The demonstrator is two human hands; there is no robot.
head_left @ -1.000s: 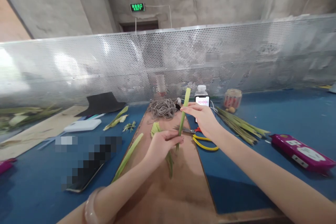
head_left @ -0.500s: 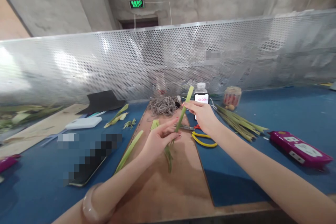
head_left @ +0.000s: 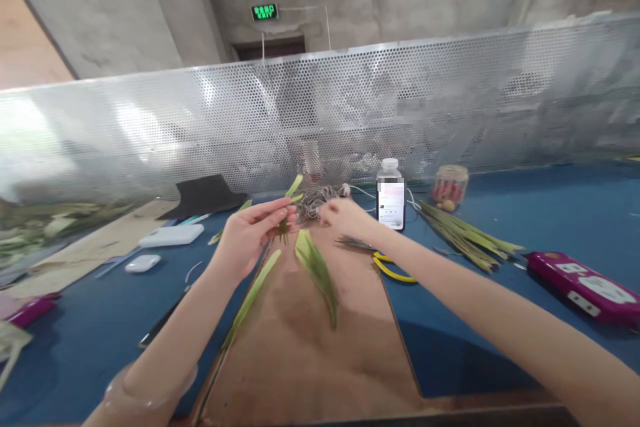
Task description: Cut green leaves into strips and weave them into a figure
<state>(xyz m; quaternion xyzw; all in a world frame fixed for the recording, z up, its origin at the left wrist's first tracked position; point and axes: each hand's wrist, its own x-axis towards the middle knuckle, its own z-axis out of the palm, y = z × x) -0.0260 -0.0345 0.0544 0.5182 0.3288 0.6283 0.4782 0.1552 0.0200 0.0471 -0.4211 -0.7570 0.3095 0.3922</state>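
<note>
My left hand [head_left: 247, 233] is closed on a pale green leaf strip [head_left: 296, 185], pinched between thumb and fingers, with thin darker ends hanging below. My right hand [head_left: 347, 219] is at the front edge of a tangle of grey cord [head_left: 317, 200]; its fingers are curled and slightly blurred, and I cannot make out what is in them. Below the hands, a broad green leaf [head_left: 317, 273] lies on the wooden board [head_left: 360, 347]. Another long leaf strip [head_left: 255, 293] rests along the board's left edge. Scissors with yellow handles [head_left: 393, 270] lie partly under my right forearm.
A phone with a lit screen [head_left: 391, 205] leans against a clear bottle [head_left: 389, 165]. To the right are a jar [head_left: 450, 185], a bundle of leaf strips [head_left: 470, 240] and a purple packet [head_left: 583, 287]. A white case [head_left: 171, 235] lies left; a perforated metal screen [head_left: 350, 107] stands behind.
My left hand has moved left and up with the leaf strip. My right hand has let go of the strip's top and moved left and down to the grey cord. The phone screen has changed.
</note>
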